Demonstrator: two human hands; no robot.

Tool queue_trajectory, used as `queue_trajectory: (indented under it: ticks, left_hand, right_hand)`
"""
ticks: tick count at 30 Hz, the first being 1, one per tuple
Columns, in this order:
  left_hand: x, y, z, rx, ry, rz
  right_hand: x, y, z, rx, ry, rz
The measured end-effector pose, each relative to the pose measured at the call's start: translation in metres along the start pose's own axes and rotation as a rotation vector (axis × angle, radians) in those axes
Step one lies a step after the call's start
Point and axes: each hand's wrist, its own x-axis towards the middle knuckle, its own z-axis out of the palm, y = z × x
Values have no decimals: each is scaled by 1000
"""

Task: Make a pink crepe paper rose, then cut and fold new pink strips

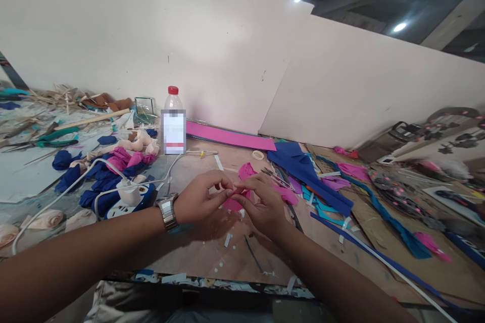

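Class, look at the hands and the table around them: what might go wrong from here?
1. The left hand and right hand pinch a pink piece at the fingertips, so it may slip or crease.
2. A white cable runs near the watch on the left wrist; a sweep of that hand might snag it.
3. The bottle stands upright near the power strip; if knocked, it could topple towards it.

No text readable on my feed. Bottle [173, 120]: label [173, 132] blurred into blocks, pale with red band low down, letters lost to me. Blue object [465, 249], right edge: whitish marks, too smeared for me to read.
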Motion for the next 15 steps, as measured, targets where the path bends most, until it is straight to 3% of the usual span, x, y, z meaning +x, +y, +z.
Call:
queue_trajectory:
  ticks: [6,15]
  left_hand:
    - [1,-6,1,-93,-14,-72]
    - [4,0,0,-212,-45,-82]
  right_hand:
    - [0,-2,-1,-19,-64,45]
    - [2,-5,-2,-20,-23,46]
